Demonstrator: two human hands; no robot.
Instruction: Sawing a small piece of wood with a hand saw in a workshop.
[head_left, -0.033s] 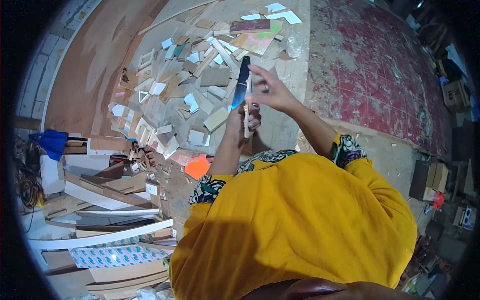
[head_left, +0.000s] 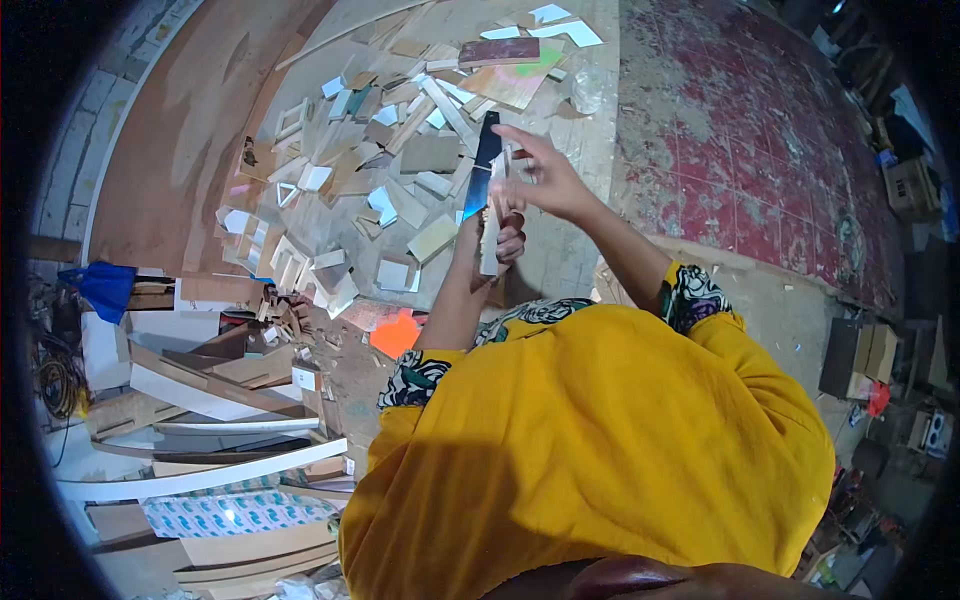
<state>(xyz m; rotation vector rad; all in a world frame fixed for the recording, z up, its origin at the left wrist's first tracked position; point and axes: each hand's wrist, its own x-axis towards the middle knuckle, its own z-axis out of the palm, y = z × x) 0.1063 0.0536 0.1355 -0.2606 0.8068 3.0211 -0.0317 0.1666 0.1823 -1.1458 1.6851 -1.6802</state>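
My left hand [head_left: 508, 240] is closed around the lower part of a pale wooden piece [head_left: 490, 243], which stands roughly lengthwise away from me and has a jagged, uneven left edge. My right hand [head_left: 550, 178] is at the piece's upper part. Its thumb lies against the wood and its index finger reaches to the upper end, the other fingers curled. Just left of the piece is a long dark saw-like blade [head_left: 485, 165] with a bluish shine, narrow at the far end. Its near end meets my left hand, and I cannot tell whether the hand holds it too.
Many wood offcuts [head_left: 428, 155] lie scattered on the board ahead and to the left. A large brown sheet [head_left: 180, 150] stands at far left. Curved boards [head_left: 220, 470] are stacked at lower left. An orange scrap [head_left: 396, 334] lies near my left forearm. Worn red flooring [head_left: 740, 150] stretches right.
The wooden piece has turned in my hands, so that more of its broad face shows. My right fingers have shifted slightly with it. The blade has barely moved.
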